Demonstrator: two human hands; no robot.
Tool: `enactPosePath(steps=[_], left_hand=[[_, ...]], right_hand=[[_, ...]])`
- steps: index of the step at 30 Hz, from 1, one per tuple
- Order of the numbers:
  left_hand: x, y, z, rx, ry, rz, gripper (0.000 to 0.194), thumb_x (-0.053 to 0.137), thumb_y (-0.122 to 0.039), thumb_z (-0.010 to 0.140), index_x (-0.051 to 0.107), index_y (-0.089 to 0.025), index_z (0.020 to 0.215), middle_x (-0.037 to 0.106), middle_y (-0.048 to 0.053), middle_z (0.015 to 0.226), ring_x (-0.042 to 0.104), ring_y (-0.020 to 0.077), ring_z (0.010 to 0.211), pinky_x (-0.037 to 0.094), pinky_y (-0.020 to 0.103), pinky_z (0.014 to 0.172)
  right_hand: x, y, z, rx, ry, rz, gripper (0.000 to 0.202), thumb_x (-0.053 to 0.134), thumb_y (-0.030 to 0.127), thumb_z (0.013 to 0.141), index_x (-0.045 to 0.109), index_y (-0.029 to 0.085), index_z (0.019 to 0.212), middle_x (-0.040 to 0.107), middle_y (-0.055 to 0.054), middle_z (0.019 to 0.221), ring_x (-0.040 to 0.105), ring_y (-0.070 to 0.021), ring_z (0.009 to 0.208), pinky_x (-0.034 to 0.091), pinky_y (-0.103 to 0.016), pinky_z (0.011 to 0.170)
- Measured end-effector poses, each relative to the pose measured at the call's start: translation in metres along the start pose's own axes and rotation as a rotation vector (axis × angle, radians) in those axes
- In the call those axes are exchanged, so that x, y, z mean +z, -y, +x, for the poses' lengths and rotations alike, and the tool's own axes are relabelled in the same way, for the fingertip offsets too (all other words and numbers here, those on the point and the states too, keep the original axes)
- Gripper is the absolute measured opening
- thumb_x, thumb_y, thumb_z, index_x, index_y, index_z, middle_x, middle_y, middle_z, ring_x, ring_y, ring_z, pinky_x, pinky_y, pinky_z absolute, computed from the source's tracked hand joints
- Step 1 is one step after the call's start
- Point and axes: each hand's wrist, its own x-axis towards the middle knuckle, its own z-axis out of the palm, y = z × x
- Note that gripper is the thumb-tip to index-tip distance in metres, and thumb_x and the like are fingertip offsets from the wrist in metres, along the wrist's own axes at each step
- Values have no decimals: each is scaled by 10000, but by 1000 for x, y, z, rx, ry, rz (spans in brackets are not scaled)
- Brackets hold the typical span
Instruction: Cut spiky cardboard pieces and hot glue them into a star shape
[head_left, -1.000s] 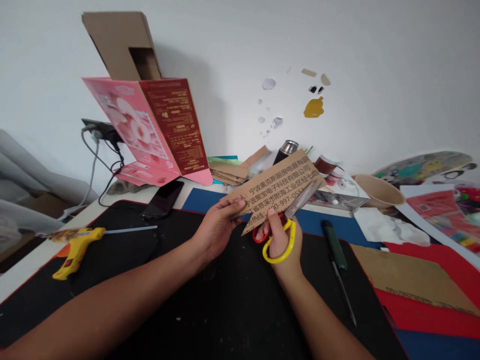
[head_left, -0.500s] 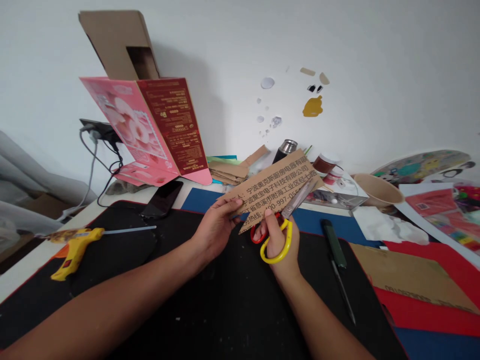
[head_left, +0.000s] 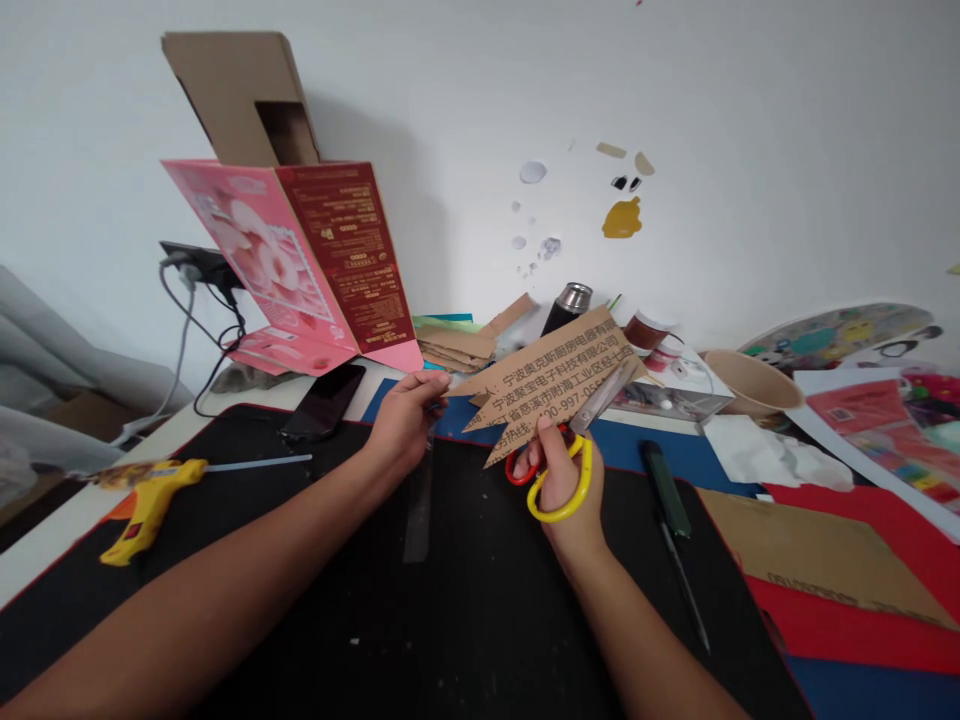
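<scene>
Here you are, both hands up over the black mat, and the cardboard piece hangs between them, tilted with its right end higher, printed side facing you. Your right hand has a firm hold of the scissors, yellow and red handles around your fingers, the blades lying against the printed face and pointing up to the right. The thumb of that hand presses on the cardboard's lower edge, so it steadies the piece as well.

Over to your left hand: it's closed up narrow, a clear strip dangling from the curled fingers over the mat. Thumb and forefinger meet right at the cardboard's pointed left tip; whether they grip that tip too, I can't tell. That left end is all notches and jagged points.

Around you on the tabletop: a yellow glue gun lies at your left with a pale stick poking out, and a phone lies near the foot of the pink and red box. Behind the cardboard stands a dark flask, its silver cap showing. To your right, a dark green tool rests on the mat, and farther over, a flat brown sheet lies on red paper.
</scene>
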Motion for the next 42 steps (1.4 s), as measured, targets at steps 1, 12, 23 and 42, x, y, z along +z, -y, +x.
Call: enactPosePath(steps=[1,12,23,42], left_hand=[[-1,-1,2,2,-4,4,363,971,-294,556,714,-175,784,668,-4,723,584,117,639,434,233,610],[-3,0,5,-42,54,1,382,977,-335,582,712,-165,797,597,-29,650,525,87,550,411,198,534],[0,0,1,-55,74,-17,324,954,-297,618,726,-166,807,620,-15,711,505,79,553,419,198,505],[0,1,1,-59,120,-2,333,968,-325,619,741,-152,793,577,-27,646,406,64,511,356,194,461]], right_hand=[[1,1,-1,-4,7,-10,449,794,472,929,501,233,688,512,76,492,563,-134,395,483,-264,452],[2,5,-2,-7,16,-52,481,793,496,926,503,225,654,514,67,494,581,-137,395,476,-258,441],[3,1,-3,-1,21,-26,455,810,509,913,509,231,715,521,79,501,583,-139,397,477,-252,428],[4,1,-4,13,41,-45,471,800,533,914,506,234,701,524,77,475,587,-142,376,488,-254,426]])
